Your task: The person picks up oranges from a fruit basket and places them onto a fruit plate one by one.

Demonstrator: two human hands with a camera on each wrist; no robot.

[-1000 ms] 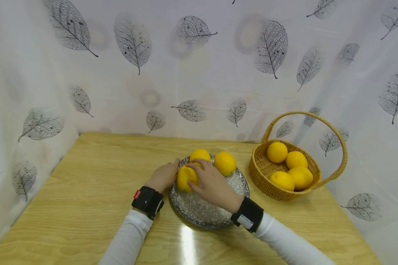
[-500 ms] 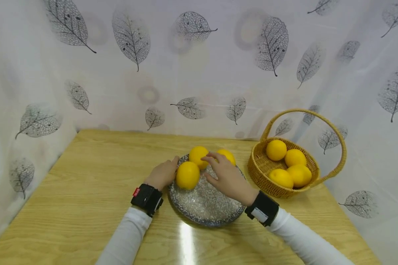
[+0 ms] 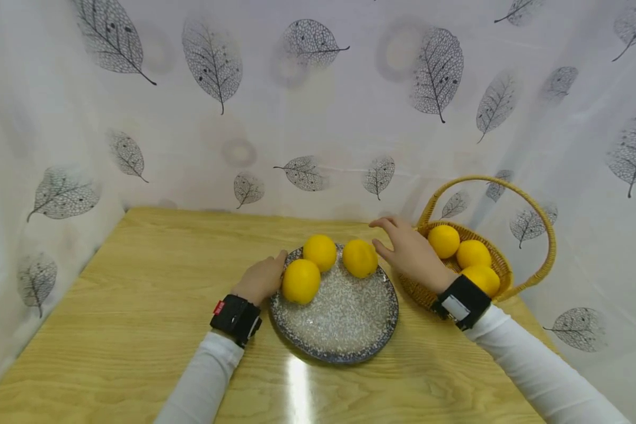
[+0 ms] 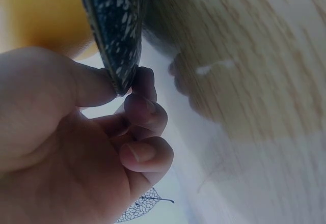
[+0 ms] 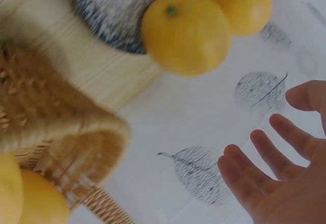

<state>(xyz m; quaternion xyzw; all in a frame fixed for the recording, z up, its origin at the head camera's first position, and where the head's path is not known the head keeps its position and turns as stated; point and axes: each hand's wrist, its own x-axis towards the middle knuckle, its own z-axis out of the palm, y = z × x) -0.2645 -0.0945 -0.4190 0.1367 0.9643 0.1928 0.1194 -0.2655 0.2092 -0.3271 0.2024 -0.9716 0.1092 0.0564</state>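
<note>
My left hand (image 3: 261,279) pinches the left rim of a speckled grey plate (image 3: 344,330). In the left wrist view, the thumb lies on the plate's top and the curled fingers sit beneath its dark rim (image 4: 118,35). On the plate are three oranges: a front-left orange (image 3: 301,281), a back orange (image 3: 320,252) and a back-right orange (image 3: 360,258). My right hand (image 3: 410,250) hovers between the plate and a wicker basket (image 3: 500,265), fingers spread and holding nothing. The right wrist view shows its fingers (image 5: 244,170) apart from the oranges.
Inside the basket lie several oranges (image 3: 474,254), partly covered by my right hand and wrist. Its tall handle (image 3: 548,235) arches over it at the right. A leaf-patterned curtain (image 3: 328,118) hangs behind the wooden table (image 3: 164,294).
My right hand has let go of the front-left orange and moved right, past the back-right orange, to the basket's left side. My left hand keeps its hold on the plate.
</note>
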